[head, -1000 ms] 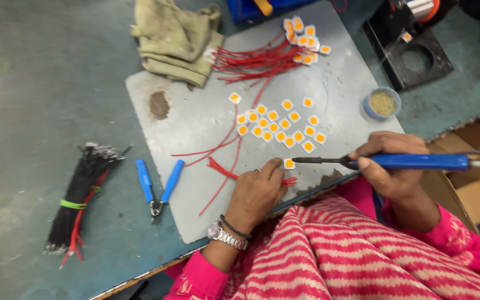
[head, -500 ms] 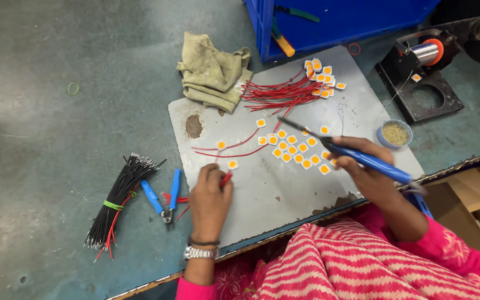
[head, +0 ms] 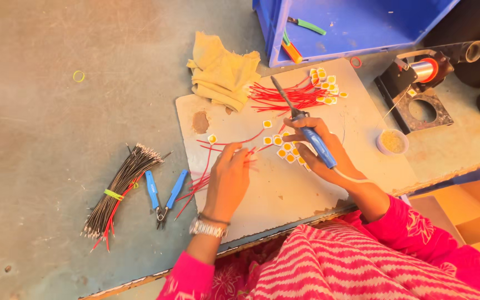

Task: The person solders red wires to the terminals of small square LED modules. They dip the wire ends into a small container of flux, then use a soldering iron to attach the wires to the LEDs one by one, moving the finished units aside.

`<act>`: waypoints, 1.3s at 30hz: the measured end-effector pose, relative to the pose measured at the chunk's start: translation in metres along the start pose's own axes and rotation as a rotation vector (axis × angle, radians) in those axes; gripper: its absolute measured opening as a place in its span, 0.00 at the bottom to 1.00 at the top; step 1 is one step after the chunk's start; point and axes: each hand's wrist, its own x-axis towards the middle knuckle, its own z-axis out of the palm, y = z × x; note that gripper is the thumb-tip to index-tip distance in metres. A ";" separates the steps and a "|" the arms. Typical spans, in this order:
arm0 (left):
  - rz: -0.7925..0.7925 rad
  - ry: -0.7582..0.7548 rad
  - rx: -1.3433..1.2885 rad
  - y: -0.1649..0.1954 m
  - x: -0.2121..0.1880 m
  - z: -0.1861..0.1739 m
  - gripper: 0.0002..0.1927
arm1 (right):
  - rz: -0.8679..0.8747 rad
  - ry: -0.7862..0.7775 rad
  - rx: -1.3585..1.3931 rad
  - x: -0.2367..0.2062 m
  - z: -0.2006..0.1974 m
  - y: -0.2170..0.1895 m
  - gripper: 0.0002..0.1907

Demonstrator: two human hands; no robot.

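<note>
Two hands work: the left hand (head: pixel 230 176) pinches a thin, limp red wire (head: pixel 249 151) at its fingertips; the right hand (head: pixel 322 149) grips the stiff soldering iron (head: pixel 302 123) by its blue handle.

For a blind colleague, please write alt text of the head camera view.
A person's right hand holds a blue-handled soldering iron over small yellow squares on a grey board, while the left hand pinches a red wire. A bundle of black wires and blue-handled cutters lie to the left.
</note>
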 end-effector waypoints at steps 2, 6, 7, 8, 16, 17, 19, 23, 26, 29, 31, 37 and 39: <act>0.007 0.017 -0.027 -0.006 0.014 0.009 0.10 | 0.039 0.028 -0.018 -0.002 -0.001 0.000 0.26; -0.078 0.041 -0.007 -0.025 0.033 0.022 0.09 | 0.047 0.045 -0.059 -0.013 -0.004 0.007 0.26; -0.108 0.040 -0.028 -0.029 0.034 0.023 0.08 | 0.049 0.045 -0.034 -0.016 -0.005 0.010 0.27; -0.139 0.039 -0.047 -0.031 0.035 0.024 0.08 | 0.051 0.046 -0.008 -0.020 -0.006 0.012 0.28; -0.289 0.201 -0.414 -0.015 0.053 -0.017 0.15 | -0.017 0.081 0.130 -0.034 -0.011 0.027 0.27; -0.353 0.204 -0.496 -0.010 0.057 -0.026 0.16 | -0.026 0.082 0.118 -0.035 -0.012 0.027 0.28; -0.275 0.250 -0.363 -0.001 0.061 -0.041 0.17 | -0.012 0.093 0.142 -0.039 -0.012 0.026 0.28; -0.275 0.111 -0.176 0.011 0.060 -0.049 0.15 | -0.042 0.112 0.099 -0.047 -0.015 0.023 0.27; -0.226 -0.011 0.125 0.003 0.048 -0.046 0.11 | -0.032 0.137 0.157 -0.054 -0.019 0.021 0.27; -0.304 -0.029 0.329 -0.019 0.034 -0.038 0.13 | -0.014 0.175 0.154 -0.059 -0.024 0.020 0.26; -0.406 -0.078 0.354 -0.034 0.026 -0.029 0.13 | -0.014 0.184 0.145 -0.061 -0.025 0.020 0.27; -0.346 0.028 0.380 -0.055 0.019 -0.015 0.07 | -0.041 0.198 0.124 -0.065 -0.026 0.023 0.27; -0.321 0.103 0.280 -0.054 0.022 -0.022 0.05 | -0.044 0.202 0.134 -0.068 -0.027 0.024 0.27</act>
